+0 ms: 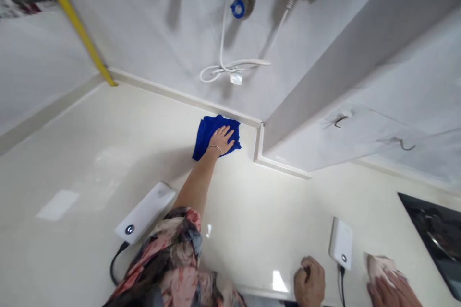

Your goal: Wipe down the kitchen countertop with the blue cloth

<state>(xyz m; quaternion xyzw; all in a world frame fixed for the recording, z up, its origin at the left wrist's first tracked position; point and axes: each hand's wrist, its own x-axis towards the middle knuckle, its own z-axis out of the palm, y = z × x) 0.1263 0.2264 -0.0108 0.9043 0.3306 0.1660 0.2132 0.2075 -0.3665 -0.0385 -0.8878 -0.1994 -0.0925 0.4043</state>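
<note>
My left hand (222, 139) lies flat on a crumpled blue cloth (202, 138), fingers spread, pressing it to the pale countertop (273, 211) close to the back wall. Part of the cloth is hidden under the palm. A thin bracelet (215, 147) circles the wrist, and a floral sleeve (169, 254) covers the upper arm. Beside the forearm lies a white power bank (146, 212) with a black cable running from its lower end. My right hand does not show.
At lower right, a closed hand (310, 282), apparently a co-worker's, is near another white power bank (341, 242). A co-worker's hand (392, 290) rests on a pale pink cloth (382, 265). A black cooktop (437, 237), yellow pipe (77, 26), wall pillar (334, 91) and looped white cable (223, 68) surround the counter.
</note>
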